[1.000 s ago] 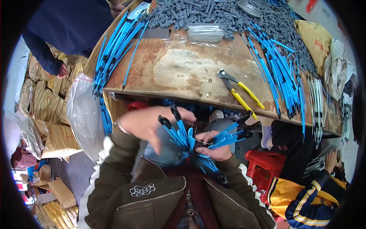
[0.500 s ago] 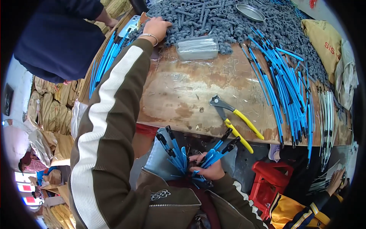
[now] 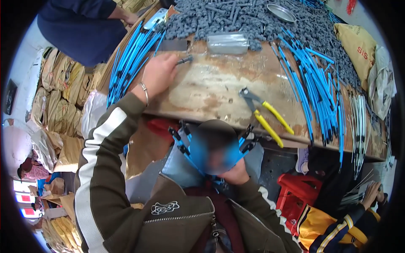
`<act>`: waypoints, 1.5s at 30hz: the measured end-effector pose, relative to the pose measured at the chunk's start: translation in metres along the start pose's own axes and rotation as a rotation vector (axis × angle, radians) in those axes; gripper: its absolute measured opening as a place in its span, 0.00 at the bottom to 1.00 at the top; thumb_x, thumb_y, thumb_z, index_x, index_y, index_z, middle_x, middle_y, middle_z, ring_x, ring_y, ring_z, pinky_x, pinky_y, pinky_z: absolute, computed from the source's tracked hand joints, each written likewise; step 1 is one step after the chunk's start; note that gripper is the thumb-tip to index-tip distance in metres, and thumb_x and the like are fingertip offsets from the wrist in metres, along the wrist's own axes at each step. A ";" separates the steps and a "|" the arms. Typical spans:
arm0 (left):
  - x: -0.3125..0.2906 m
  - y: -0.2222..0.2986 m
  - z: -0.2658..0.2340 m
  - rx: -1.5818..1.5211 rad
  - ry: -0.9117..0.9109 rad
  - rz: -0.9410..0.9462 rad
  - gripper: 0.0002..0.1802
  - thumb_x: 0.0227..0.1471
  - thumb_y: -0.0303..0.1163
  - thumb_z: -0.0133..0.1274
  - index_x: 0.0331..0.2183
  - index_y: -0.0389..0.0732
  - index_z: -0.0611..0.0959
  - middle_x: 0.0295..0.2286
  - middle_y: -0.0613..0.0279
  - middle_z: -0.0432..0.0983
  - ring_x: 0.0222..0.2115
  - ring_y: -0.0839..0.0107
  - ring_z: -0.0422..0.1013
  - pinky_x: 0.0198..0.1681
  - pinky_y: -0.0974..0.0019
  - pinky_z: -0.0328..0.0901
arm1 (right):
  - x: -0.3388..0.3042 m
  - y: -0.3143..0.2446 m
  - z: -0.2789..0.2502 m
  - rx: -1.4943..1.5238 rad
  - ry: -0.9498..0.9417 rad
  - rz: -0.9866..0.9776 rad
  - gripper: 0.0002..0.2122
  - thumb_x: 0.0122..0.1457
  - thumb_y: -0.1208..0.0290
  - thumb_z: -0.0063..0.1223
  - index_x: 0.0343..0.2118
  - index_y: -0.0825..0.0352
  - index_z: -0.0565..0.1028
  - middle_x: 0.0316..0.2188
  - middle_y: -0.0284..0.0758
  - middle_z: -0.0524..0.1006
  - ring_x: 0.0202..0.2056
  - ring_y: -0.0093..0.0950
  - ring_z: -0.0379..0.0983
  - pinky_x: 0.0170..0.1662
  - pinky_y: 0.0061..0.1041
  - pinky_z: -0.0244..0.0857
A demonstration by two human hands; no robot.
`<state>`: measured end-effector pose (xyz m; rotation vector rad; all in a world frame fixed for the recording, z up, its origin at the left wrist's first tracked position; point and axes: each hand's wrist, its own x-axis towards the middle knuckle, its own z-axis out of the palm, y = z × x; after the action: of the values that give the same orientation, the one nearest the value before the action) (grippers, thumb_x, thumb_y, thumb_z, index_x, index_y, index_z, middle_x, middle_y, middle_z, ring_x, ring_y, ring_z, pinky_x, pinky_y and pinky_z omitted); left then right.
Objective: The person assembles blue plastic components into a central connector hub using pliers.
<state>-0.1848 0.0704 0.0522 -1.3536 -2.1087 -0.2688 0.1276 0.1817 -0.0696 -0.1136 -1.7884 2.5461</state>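
Observation:
Above the left part of the wooden tabletop point(image 3: 198, 90), my left hand point(image 3: 159, 74) is closed on a small grey plastic fitting point(image 3: 184, 60), which points to the right out of its fingertips. Over my lap, my right hand point(image 3: 237, 173) grips a fanned bunch of blue strips with black ends point(image 3: 182, 147). A round blur hides the middle of that bunch and most of the fingers there. Cutting pliers with yellow handles point(image 3: 268, 128) lie at the table's near edge, right of the bunch.
Grey fittings point(image 3: 219, 21) are heaped at the back, with a metal dish point(image 3: 281, 13) and clear tray point(image 3: 228, 44). Blue strips lie left point(image 3: 130, 63) and right point(image 3: 308, 80). A red stool point(image 3: 297, 185) stands below. A co-worker's hand point(image 3: 371, 195) shows lower right; another person point(image 3: 80, 31) stands upper left.
My left hand has come back from the grey heap toward me and now holds a grey fitting. My right hand stays over my lap with the bunch. The view has shifted slightly.

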 end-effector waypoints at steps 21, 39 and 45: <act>-0.141 0.118 -0.056 -1.816 -0.509 -0.479 0.23 0.45 0.20 0.54 0.46 0.38 0.73 0.31 0.66 0.74 0.33 0.81 0.67 0.37 0.75 0.63 | -0.007 -0.027 0.039 -0.313 -0.045 -0.216 0.12 0.36 0.79 0.64 0.27 0.69 0.74 0.23 0.29 0.74 0.26 0.17 0.68 0.31 0.18 0.63; -0.160 0.138 -0.038 -2.024 -0.520 -0.297 0.18 0.45 0.21 0.53 0.42 0.34 0.72 0.33 0.53 0.74 0.36 0.67 0.71 0.40 0.68 0.66 | -0.015 0.001 0.031 -0.174 0.006 -0.130 0.16 0.34 0.78 0.67 0.28 0.67 0.73 0.24 0.28 0.74 0.26 0.16 0.69 0.31 0.18 0.65; -0.159 0.136 -0.045 -1.932 -0.562 -0.365 0.19 0.45 0.20 0.54 0.42 0.34 0.73 0.33 0.51 0.74 0.35 0.66 0.72 0.39 0.65 0.66 | -0.011 0.002 0.032 -0.161 0.043 -0.165 0.16 0.34 0.79 0.67 0.29 0.68 0.73 0.24 0.29 0.75 0.28 0.17 0.71 0.33 0.19 0.66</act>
<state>-0.0022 -0.0083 -0.0270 -1.9073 -2.2171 -2.8547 0.1366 0.1499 -0.0602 -0.0220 -1.8985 2.2708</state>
